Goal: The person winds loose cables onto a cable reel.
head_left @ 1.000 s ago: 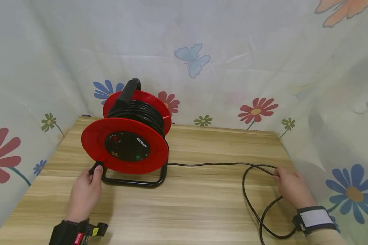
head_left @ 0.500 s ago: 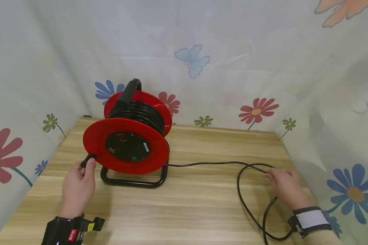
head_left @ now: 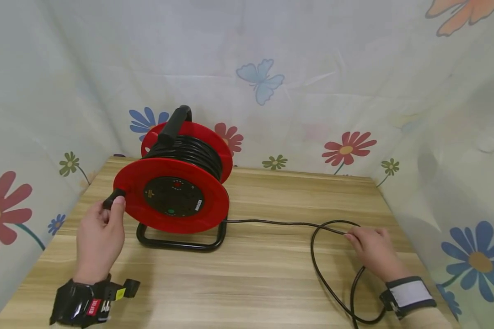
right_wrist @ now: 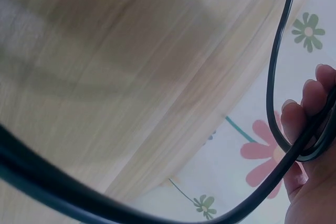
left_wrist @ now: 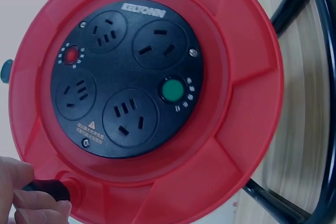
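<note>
A red cable reel (head_left: 218, 203) wound with black cable stands on its black tube frame (head_left: 177, 246), left of the table's middle. My left hand (head_left: 99, 240) grips the black crank knob (head_left: 114, 199) on the near disc's left side. The left wrist view shows fingers (left_wrist: 39, 202) curled round that knob and the black socket panel (left_wrist: 126, 77). From the reel's lower right, a black cable (head_left: 271, 222) runs along the table to my right hand (head_left: 374, 251), which pinches it between thumb and fingers. In the right wrist view the cable (right_wrist: 273, 66) passes through the curled fingers.
Loose cable loops (head_left: 316, 269) lie before and beneath the right hand, running off the near edge of view. The wooden table (head_left: 247, 283) is bounded by a flower-printed curtain (head_left: 304, 114) behind and at both sides. A black carry handle (head_left: 174, 125) tops the reel.
The knob has moved up and left with my left hand, and the reel's face has turned clockwise. My right hand has shifted left toward the reel, still holding the cable.
</note>
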Available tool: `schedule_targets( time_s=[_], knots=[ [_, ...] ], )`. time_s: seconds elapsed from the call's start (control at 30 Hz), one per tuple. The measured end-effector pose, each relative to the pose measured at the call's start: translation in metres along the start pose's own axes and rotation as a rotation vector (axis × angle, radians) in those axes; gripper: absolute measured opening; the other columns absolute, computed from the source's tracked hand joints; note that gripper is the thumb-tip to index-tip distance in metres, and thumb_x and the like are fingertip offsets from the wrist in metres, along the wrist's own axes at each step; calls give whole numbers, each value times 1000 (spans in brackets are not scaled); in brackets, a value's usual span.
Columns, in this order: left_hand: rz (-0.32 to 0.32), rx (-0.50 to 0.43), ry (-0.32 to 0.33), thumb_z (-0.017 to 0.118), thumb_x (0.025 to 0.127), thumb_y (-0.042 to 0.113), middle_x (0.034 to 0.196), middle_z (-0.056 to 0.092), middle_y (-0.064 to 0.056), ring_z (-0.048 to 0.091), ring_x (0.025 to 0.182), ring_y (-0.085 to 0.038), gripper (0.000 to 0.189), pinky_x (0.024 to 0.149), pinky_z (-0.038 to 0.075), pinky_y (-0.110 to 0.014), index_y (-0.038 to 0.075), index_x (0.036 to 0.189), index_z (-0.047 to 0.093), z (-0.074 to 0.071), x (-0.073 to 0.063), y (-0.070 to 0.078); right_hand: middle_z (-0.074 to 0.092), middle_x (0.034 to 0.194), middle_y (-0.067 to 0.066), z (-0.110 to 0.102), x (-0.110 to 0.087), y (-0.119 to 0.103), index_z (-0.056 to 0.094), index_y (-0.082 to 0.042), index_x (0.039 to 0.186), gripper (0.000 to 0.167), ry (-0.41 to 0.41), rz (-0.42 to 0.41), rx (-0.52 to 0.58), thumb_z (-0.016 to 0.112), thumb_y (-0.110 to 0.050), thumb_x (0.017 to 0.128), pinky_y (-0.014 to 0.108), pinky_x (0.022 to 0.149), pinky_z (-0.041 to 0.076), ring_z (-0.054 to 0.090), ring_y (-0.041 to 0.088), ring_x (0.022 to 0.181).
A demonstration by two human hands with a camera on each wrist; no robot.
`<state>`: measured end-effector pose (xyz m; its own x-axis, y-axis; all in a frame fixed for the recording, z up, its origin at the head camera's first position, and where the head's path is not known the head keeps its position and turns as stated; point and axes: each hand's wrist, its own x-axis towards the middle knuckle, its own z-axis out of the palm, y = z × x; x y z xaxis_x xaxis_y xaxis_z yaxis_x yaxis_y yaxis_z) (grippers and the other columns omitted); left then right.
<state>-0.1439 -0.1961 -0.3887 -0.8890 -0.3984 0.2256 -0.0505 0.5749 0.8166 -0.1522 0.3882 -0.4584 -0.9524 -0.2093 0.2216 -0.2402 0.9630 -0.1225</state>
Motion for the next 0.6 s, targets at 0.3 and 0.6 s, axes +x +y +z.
schedule_targets(
  time_s=[0.3, 0.6],
  knots=[
    [3, -3, 20, 45, 96, 54, 59, 45, -11, 41, 52, -26, 49, 40, 27, -34, 6, 98, 51, -2, 1, 8, 63, 76, -3, 1, 1, -9, 63, -12, 88, 8, 13, -19, 15, 62, -16, 95, 55, 85, 28, 63, 24, 77],
    [42, 17, 27, 47, 96, 53, 65, 51, -11, 45, 55, -26, 49, 43, 31, -33, 6, 106, 54, -3, 2, 19, 62, 75, -4, 9, 6, -19, 62, -14, 87, 8, 28, -48, 16, 63, -17, 94, 53, 85, 31, 63, 23, 77]
  ],
)
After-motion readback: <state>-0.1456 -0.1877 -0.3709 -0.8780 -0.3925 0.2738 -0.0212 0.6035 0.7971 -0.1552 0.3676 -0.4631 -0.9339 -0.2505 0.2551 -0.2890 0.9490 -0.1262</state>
